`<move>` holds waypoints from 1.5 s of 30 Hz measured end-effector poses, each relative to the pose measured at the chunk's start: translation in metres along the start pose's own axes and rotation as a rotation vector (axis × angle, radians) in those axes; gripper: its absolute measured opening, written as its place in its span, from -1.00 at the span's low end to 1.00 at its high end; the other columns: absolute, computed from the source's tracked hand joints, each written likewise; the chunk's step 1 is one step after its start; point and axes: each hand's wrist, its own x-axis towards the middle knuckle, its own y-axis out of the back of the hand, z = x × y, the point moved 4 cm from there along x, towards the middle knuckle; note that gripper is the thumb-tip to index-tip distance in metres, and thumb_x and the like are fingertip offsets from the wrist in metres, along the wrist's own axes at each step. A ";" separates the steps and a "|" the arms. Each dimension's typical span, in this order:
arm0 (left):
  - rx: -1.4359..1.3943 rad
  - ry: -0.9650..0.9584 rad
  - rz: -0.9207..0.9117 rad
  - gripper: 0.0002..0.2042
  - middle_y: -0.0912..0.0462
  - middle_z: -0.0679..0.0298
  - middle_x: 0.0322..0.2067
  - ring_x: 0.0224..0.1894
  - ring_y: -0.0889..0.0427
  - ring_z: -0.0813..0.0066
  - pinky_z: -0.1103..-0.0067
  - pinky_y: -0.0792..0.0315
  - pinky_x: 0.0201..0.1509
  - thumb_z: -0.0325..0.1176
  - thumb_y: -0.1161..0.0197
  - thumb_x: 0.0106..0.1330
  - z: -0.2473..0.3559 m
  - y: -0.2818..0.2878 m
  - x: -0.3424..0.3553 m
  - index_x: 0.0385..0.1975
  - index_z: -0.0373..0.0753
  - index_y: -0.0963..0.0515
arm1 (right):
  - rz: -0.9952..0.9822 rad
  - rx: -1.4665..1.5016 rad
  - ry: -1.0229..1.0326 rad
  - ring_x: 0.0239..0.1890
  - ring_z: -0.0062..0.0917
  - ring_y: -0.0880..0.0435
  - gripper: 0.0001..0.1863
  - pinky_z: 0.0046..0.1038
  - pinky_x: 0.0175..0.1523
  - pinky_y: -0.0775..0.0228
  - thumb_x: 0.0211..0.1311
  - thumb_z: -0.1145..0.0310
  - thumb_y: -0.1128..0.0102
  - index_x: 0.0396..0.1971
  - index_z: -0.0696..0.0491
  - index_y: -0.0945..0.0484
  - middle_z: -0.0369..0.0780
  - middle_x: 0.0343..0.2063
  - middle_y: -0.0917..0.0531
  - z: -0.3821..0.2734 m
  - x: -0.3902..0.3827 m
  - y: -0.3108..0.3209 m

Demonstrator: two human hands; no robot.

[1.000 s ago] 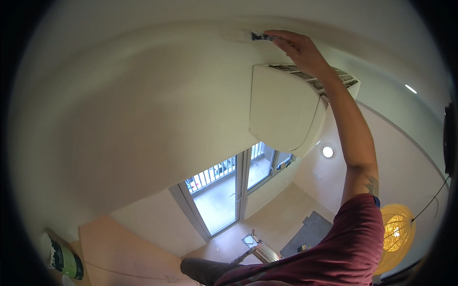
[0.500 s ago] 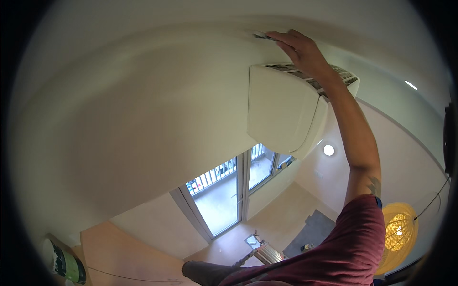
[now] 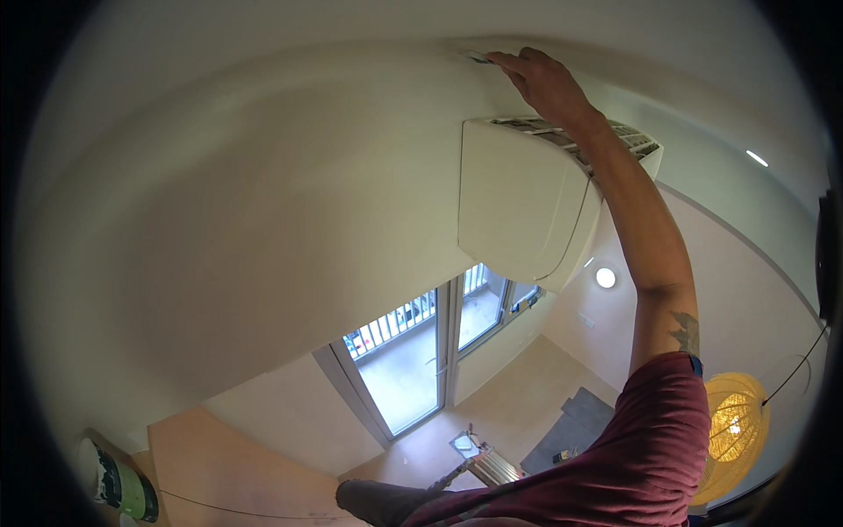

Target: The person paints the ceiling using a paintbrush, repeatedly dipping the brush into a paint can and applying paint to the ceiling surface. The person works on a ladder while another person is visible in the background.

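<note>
My right arm reaches up high, past the top of a white wall-mounted air conditioner (image 3: 518, 193). At the join of wall and ceiling, my right hand (image 3: 546, 83) is closed on a small tool that looks like a paintbrush (image 3: 479, 58); its handle is mostly hidden in the fingers. The brush's pale end lies against or very near the cream wall (image 3: 290, 193), left of the air conditioner. My left hand is not in view.
Lower left stands a green and white paint bucket (image 3: 133, 492) beside an orange-brown panel (image 3: 206, 448). Far below are a ladder-like metal frame (image 3: 496, 465), a dark grey mat-like sheet (image 3: 580, 426) and a glass balcony door (image 3: 399, 369). A yellow woven lamp (image 3: 733, 430) hangs at right.
My right hand and the paintbrush have shifted slightly up and to the left along the wall's top. The forearm has swung a little left with them.
</note>
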 end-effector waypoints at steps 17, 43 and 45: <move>0.096 -0.116 0.418 -0.17 -0.11 -0.20 0.52 0.53 -0.11 -0.23 0.05 -0.01 0.58 0.12 -0.16 0.38 -0.045 -0.075 0.035 0.56 -0.14 -0.06 | -0.013 -0.046 -0.105 -0.18 -0.19 -0.70 -0.69 -0.16 -0.07 -0.61 0.51 0.32 -0.06 0.16 -0.10 -0.61 -0.09 -0.28 -0.66 0.028 -0.009 -0.006; 0.056 0.032 0.017 -0.18 -0.19 -0.18 0.48 0.51 -0.17 -0.20 0.06 -0.04 0.58 0.10 -0.20 0.36 0.004 -0.010 0.005 0.53 -0.16 -0.12 | -0.066 -0.107 -0.155 -0.17 -0.16 -0.73 -0.68 -0.15 -0.03 -0.63 0.50 0.34 -0.06 0.16 -0.08 -0.63 -0.04 -0.26 -0.69 0.038 -0.008 -0.015; 0.050 0.039 0.019 -0.18 -0.19 -0.19 0.48 0.51 -0.17 -0.21 0.05 -0.05 0.57 0.10 -0.20 0.35 0.004 -0.010 0.004 0.53 -0.15 -0.12 | -0.063 -0.113 -0.150 -0.17 -0.15 -0.73 -0.68 -0.16 -0.03 -0.63 0.50 0.34 -0.06 0.16 -0.07 -0.63 -0.04 -0.26 -0.70 0.039 -0.008 -0.016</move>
